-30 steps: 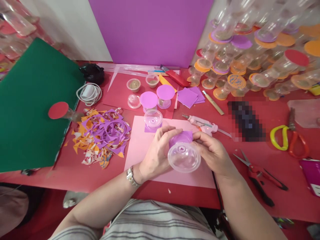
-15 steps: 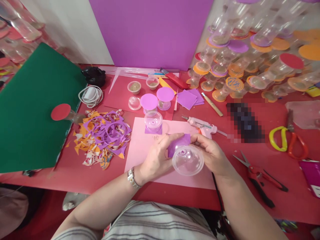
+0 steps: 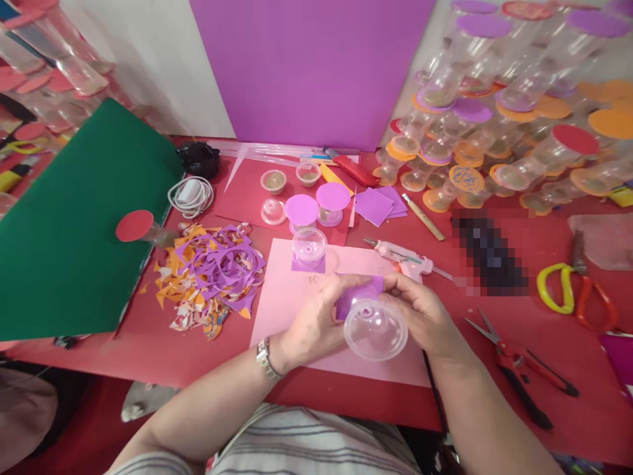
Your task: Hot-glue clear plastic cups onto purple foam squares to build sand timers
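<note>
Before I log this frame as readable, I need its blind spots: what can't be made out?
Head view, the only one:
- Purple paper piece: mostly behind the clear plastic cup and both hands, left hand, right hand.
- Dark object right of the glue gun: pixelated, unidentifiable.
- Stacked cups, upper right: blurred, contents unclear.
- Purple item: cut by the right edge.
</note>
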The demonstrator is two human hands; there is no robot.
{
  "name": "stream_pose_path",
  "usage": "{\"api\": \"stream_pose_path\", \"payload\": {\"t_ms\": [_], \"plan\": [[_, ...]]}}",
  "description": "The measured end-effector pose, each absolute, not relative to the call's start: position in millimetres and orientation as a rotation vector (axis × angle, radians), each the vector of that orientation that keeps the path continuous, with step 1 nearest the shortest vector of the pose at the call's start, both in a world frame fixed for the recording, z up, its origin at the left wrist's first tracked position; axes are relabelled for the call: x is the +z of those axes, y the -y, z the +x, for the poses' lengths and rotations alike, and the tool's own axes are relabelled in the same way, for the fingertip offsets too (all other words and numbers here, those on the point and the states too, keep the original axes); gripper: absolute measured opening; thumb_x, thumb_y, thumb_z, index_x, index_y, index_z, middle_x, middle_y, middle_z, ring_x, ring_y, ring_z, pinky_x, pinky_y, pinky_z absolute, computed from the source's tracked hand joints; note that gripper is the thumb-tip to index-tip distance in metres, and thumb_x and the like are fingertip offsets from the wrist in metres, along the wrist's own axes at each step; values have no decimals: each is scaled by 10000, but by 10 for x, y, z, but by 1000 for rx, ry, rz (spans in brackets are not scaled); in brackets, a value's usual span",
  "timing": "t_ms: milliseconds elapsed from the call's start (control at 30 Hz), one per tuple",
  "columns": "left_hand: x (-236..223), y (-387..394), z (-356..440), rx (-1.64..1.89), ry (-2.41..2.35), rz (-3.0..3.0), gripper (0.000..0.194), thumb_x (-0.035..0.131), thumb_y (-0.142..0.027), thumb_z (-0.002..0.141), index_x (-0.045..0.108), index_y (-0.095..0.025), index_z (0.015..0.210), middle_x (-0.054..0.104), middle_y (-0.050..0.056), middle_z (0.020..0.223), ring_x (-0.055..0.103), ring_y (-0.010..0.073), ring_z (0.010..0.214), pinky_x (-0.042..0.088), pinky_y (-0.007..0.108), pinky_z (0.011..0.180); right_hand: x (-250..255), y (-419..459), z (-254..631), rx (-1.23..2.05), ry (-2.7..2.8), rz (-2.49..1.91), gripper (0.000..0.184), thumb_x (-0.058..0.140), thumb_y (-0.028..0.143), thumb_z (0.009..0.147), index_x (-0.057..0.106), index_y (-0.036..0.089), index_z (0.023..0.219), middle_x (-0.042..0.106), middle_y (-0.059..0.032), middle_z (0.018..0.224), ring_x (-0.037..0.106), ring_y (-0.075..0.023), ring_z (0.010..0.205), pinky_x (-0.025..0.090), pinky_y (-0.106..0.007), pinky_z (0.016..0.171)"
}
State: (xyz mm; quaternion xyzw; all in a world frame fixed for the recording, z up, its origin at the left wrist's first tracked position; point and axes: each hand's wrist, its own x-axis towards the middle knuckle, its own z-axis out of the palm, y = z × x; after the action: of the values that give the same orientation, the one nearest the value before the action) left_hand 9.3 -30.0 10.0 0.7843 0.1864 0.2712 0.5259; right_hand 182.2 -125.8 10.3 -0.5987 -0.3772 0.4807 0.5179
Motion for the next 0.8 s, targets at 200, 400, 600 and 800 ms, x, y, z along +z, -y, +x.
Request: {"api": "stream_pose_path", "payload": {"t_ms": [200,400,600,800], "plan": [[75,297,96,655,-458,1907,401,656,-369,896,566,-193,1245,669,111,1163,642,243,1055,514,407,955,101,1242,1815,1139,874,-1499,399,722,591,788,616,207,765,596,18,654,583,-119,575,520,-216,531],[-20,254,118,769,-462,1925,477,754,-414,816,603,-203,1217,564,118,1204,505,287,1239,502,438,1017,100,1231,1848,943,1013,-1575,421,661,625,830,694,210,891,692,-22,726,659,-152,617,563,-251,554],[-76,242,139,758,-443,1972,449,759,-382,811,611,-190,1188,575,117,1182,521,283,1219,513,434,1016,55,1258,1843,642,960,-1608,325,667,502,877,681,224,1046,747,-57,879,730,-188,752,620,-305,640],[-108,255,152,628,-470,2036,437,750,-250,810,616,-183,1220,566,130,1219,549,277,1210,514,437,1020,52,1249,1821,471,911,-1567,220,665,393,895,671,228,1040,735,-34,865,708,-153,704,630,-310,649]]}}
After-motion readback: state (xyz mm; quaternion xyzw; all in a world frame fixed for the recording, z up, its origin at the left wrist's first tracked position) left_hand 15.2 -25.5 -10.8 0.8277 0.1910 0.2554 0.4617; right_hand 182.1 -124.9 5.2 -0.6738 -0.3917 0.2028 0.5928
